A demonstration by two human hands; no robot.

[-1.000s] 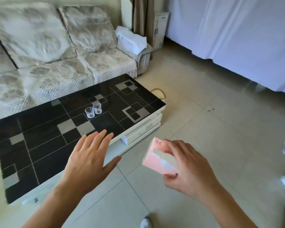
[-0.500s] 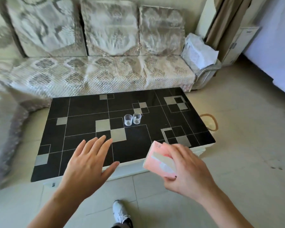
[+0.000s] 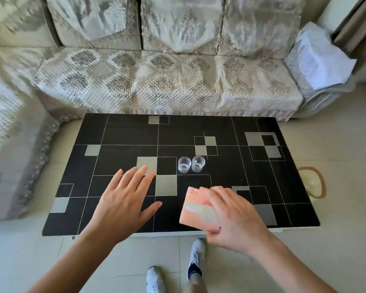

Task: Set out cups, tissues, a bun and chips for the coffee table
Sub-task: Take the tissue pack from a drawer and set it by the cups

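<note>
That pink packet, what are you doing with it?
The right hand is holding the pink tissue pack over the near edge of the black coffee table. The left hand is open and empty above the table. Two clear cups already stand side by side in the middle.

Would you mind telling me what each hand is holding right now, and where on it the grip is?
The right hand grips a pink rectangular tissue pack by its right end. The left hand is open, holding nothing.

Left hand [image 3: 123,205] flat, fingers spread, palm down; right hand [image 3: 235,218] curled in a closed grip, forearm extended.
</note>
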